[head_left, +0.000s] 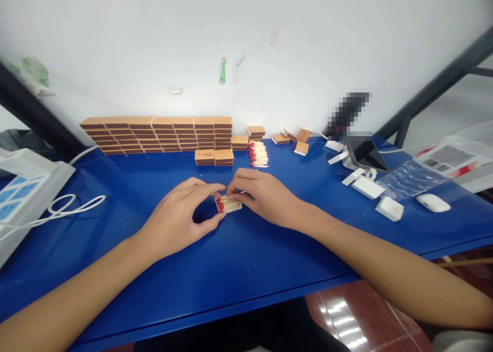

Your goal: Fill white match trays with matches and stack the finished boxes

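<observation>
A small white matchbox tray (233, 208) lies on the blue table, filled with red-tipped matches (227, 205). My left hand (181, 216) curves around the tray's left end, its thumb at the near corner and its forefinger at the far one. From the right, my right hand (262, 195) reaches over the tray with thumb and fingers closed on matches at its far side; its fingertips partly cover them. Beyond my hands is a loose pile of matches (259, 154). Two closed matchboxes (214, 158) sit side by side to the left of that pile.
Stacked matchboxes (154, 135) form a long row against the wall. Several matchbox parts (302, 147) lie back right. Further right are a phone-like device (365, 153), white blocks (390, 208), clear plastic wrap (410, 180) and a white earbud case (433, 202). A white cable (77, 203) loops at left.
</observation>
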The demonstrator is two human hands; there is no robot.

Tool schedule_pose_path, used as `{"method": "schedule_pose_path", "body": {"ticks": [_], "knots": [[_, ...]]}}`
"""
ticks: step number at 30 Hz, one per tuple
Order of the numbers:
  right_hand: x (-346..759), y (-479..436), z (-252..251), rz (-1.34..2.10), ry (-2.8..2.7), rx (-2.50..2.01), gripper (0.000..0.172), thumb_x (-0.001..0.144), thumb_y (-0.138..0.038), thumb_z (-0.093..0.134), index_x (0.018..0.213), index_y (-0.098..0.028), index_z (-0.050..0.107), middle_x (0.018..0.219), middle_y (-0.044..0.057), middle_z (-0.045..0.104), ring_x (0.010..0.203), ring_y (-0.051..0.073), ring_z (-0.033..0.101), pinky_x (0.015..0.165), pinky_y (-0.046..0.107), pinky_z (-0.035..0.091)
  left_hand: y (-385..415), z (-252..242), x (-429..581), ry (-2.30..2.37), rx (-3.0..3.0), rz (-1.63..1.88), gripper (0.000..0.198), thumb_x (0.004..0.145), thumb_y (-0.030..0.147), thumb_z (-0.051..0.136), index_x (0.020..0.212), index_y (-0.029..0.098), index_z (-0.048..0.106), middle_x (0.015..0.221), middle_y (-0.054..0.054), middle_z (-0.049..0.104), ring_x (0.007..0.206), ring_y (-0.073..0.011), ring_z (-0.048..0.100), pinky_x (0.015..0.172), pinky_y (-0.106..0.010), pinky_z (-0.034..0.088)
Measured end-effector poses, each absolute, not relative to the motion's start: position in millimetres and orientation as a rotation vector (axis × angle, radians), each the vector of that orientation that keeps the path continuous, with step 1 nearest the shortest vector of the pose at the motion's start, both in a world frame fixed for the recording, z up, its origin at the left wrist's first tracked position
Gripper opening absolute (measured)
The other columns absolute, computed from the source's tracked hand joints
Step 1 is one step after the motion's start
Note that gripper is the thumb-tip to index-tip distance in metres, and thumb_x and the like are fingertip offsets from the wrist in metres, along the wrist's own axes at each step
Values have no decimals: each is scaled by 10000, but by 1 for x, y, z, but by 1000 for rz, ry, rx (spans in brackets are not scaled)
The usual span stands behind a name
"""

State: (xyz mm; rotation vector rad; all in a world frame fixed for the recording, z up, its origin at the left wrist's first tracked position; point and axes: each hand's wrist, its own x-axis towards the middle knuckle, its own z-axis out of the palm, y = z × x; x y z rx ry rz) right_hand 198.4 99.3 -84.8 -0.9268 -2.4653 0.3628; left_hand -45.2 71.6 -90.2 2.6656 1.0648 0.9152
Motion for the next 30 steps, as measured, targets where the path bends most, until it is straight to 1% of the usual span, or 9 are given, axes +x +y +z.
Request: {"method": "schedule_pose_path", "body": {"ticks": [5, 10, 13, 16, 19, 21, 23, 26, 30], "knots": [[201, 101, -84, 348, -2464, -938, 115, 1043, -181, 595, 1002, -197, 701, 1011, 59, 683, 878, 183, 633, 761, 316, 484, 72, -89, -45, 1042, 2657, 910, 346, 943, 287, 712, 1276, 200, 679, 1163, -74, 774, 1076, -255, 704, 939, -419, 598], [200, 101, -82, 397, -2444, -993, 113, 1030, -171, 602, 993, -202, 704, 1029, 58, 659, 886, 185, 629, 766, 321, 484, 72, -86, -44, 967, 2670, 877, 170, 965, 288, 698, 1117, 216, 725, 1087, -55, 772, 1053, -244, 682, 949, -414, 569], [199, 100, -81, 432, -2419, -1018, 95, 1015, -175, 625, 989, -197, 713, 1042, 58, 643, 869, 177, 622, 764, 319, 483, 72, -86, -44, 969, 2669, 848, 129, 971, 296, 695, 1067, 220, 735, 1087, -53, 767, 1066, -244, 676, 957, -412, 564], [205, 103, -75, 418, -2384, -1030, 80, 1004, -195, 648, 971, -195, 721, 1007, 53, 648, 844, 171, 611, 740, 311, 469, 72, -86, -45, 972, 2670, 837, 126, 974, 296, 688, 1062, 220, 739, 1079, -54, 767, 1075, -249, 676, 967, -420, 561], [219, 110, -68, 340, -2415, -1069, 76, 993, -187, 655, 948, -194, 716, 939, 46, 659, 835, 177, 604, 735, 313, 446, 73, -87, -45, 981, 2674, 842, 174, 979, 295, 683, 1123, 210, 731, 1084, -64, 765, 1070, -251, 673, 964, -428, 563], [227, 116, -66, 338, -2499, -1099, 23, 965, -192, 696, 957, -195, 717, 949, 51, 658, 841, 186, 601, 736, 318, 442, 73, -87, -45, 980, 2681, 834, 176, 984, 294, 679, 1128, 207, 731, 1086, -66, 764, 1064, -248, 672, 960, -429, 564], [232, 120, -67, 406, -2573, -1105, 19, 948, -200, 721, 965, -195, 716, 979, 59, 651, 842, 189, 596, 745, 323, 452, 73, -87, -44, 968, 2690, 831, 140, 988, 288, 675, 1088, 214, 740, 1083, -63, 765, 1063, -246, 675, 965, -428, 564], [232, 121, -69, 513, -2606, -1081, 44, 980, -185, 666, 943, -189, 690, 981, 64, 643, 840, 187, 596, 770, 327, 470, 73, -86, -44, 952, 2690, 863, 124, 984, 281, 678, 1073, 223, 743, 1086, -62, 769, 1061, -245, 681, 972, -429, 564], [226, 115, -66, 506, -2570, -1115, 91, 1013, -197, 604, 933, -187, 648, 985, 72, 661, 848, 193, 602, 763, 327, 460, 73, -85, -44, 954, 2682, 895, 139, 981, 278, 682, 1096, 213, 729, 1091, -67, 766, 1051, -242, 679, 960, -431, 568]]}}
